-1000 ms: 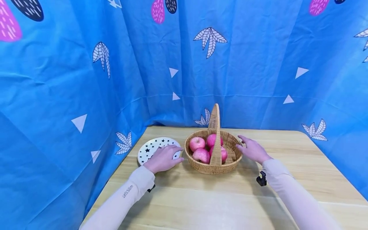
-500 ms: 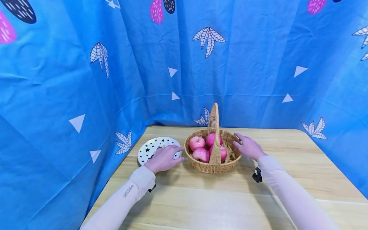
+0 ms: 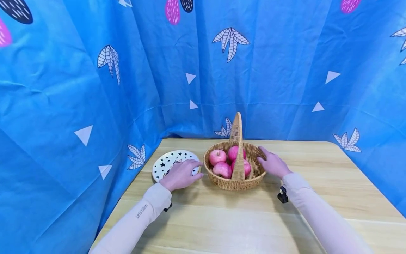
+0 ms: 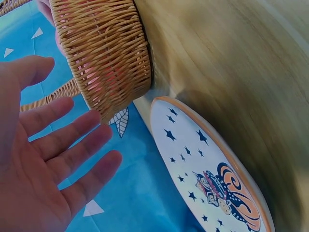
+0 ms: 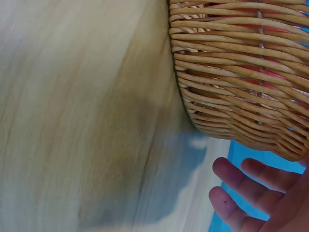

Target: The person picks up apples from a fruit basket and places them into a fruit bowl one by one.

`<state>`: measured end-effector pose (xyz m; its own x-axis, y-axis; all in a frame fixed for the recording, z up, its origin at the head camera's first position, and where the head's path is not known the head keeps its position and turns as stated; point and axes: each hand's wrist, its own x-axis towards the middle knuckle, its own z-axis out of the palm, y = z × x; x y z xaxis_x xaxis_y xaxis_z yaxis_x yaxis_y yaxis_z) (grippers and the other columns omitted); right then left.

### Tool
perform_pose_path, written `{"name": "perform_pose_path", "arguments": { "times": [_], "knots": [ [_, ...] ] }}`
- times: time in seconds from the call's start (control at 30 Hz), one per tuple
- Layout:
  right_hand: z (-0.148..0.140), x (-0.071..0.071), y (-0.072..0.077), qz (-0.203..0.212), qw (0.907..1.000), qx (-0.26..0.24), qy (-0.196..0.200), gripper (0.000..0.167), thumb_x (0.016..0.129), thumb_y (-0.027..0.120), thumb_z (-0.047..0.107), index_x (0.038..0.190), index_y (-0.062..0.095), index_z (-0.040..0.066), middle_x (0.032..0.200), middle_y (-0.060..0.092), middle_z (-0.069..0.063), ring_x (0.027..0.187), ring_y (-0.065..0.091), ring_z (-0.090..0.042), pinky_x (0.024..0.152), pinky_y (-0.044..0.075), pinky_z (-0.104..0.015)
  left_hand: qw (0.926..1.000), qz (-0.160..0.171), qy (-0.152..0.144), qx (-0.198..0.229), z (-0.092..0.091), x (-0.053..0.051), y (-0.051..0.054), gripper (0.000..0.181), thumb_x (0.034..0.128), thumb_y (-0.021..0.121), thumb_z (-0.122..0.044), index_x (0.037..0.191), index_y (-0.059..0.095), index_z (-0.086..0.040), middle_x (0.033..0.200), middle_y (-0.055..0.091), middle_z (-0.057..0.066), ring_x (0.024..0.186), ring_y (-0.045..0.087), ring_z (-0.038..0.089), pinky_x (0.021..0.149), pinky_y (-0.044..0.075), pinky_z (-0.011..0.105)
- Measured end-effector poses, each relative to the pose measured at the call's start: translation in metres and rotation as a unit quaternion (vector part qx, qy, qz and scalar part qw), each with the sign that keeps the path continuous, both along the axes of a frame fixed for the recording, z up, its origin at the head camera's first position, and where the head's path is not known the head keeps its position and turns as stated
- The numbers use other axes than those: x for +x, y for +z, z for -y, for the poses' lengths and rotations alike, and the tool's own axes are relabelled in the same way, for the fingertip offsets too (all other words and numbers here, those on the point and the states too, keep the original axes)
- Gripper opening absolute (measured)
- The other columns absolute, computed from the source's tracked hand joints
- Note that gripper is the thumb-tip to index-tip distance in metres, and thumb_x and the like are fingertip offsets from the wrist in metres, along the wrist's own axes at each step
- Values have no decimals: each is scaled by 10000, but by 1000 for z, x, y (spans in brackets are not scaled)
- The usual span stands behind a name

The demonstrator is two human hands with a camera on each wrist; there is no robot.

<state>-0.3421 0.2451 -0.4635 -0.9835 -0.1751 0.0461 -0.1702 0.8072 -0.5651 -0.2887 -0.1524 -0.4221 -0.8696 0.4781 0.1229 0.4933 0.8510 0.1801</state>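
A brown wicker basket with a tall arched handle stands on the table and holds several pinkish-red apples. To its left lies a round white plate printed with black stars and a figure. My left hand hovers over the plate's near right part, fingers spread toward the basket; in the left wrist view it holds nothing. My right hand is at the basket's right rim, thumb and fingers apart. Several of its fingers show loosely extended beside the wicker wall; whether a fingertip touches the rim is hard to tell.
The light wooden table reaches toward me and to the right of the basket. A blue patterned curtain hangs behind the table and along both sides. Each wrist wears a small black device.
My right hand has moved slightly left, closer to the basket's rim. The left hand, the plate and the apples stay in place. The head view has shifted a little.
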Motion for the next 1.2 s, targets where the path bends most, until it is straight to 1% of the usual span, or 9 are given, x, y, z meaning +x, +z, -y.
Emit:
{"name": "perform_pose_path", "arguments": {
  "times": [0.03,0.1,0.17,0.33,0.53,0.67,0.8,1.0,1.2],
  "knots": [
    [0,-1,0,35,10000,-66,-6,689,1066,426,379,1630,75,194,1596,289,-272,1137,603,-476,1048,372,-695,10000,-28,7,-19,0,-1,0,540,973,577,-536,1408,588,-216,1421,598,19,1319,554,225,1048,478,493],
    [2,-2,-1,-9,9999,-111,-33,683,1068,415,374,1630,62,212,1608,271,-258,1326,469,-510,1106,275,-706,10000,-80,14,-35,0,-2,2,540,973,578,-531,1413,584,-217,1422,598,21,1320,553,224,1046,480,492],
    [3,-4,-2,-39,9999,-150,-34,679,1069,404,370,1630,50,221,1605,266,-267,1403,353,-532,1120,246,-702,9999,-120,16,-45,1,-2,3,541,974,579,-526,1414,582,-212,1421,597,27,1318,554,229,1038,485,496],
    [6,-5,-5,-36,9997,-221,-4,672,1067,389,355,1630,48,224,1586,285,-294,1402,340,-547,1120,257,-696,9999,-165,27,-44,1,-4,4,532,975,586,-507,1411,583,-201,1409,605,39,1304,566,244,1021,495,496],
    [1,-7,-8,62,9984,-567,48,677,1070,394,331,1631,31,224,1601,235,-304,1412,297,-569,1130,222,-702,9996,-221,-6,165,-4,-9,8,500,973,595,-479,1389,602,-202,1371,629,43,1273,587,252,1010,505,486],
    [-2,-8,-8,137,9972,-735,88,683,1071,403,319,1630,18,245,1621,197,-285,1431,263,-564,1140,194,-703,9990,-215,30,390,-9,-13,13,478,969,610,-459,1373,616,-202,1370,630,18,1295,569,241,1049,478,483],
    [-3,-7,-7,209,9961,-850,108,691,1069,420,312,1630,20,254,1628,190,-277,1440,252,-558,1146,180,-700,9987,-159,62,484,-16,-17,19,474,977,595,-453,1378,612,-201,1409,604,-7,1343,526,217,1094,443,457],
    [-1,-2,-8,293,9963,-800,124,700,1067,433,333,1632,36,221,1616,210,-292,1428,278,-559,1147,196,-692,9990,-74,66,444,-27,-23,27,514,983,550,-507,1401,589,-210,1458,564,-7,1389,475,224,1110,426,478],
    [0,2,-4,241,9969,-732,132,703,1065,444,338,1632,57,184,1595,242,-316,1415,289,-571,1144,206,-690,9986,-78,-5,515,-39,-32,36,520,974,550,-495,1410,581,-213,1466,561,-3,1399,466,231,1122,415,470]
  ]
}}
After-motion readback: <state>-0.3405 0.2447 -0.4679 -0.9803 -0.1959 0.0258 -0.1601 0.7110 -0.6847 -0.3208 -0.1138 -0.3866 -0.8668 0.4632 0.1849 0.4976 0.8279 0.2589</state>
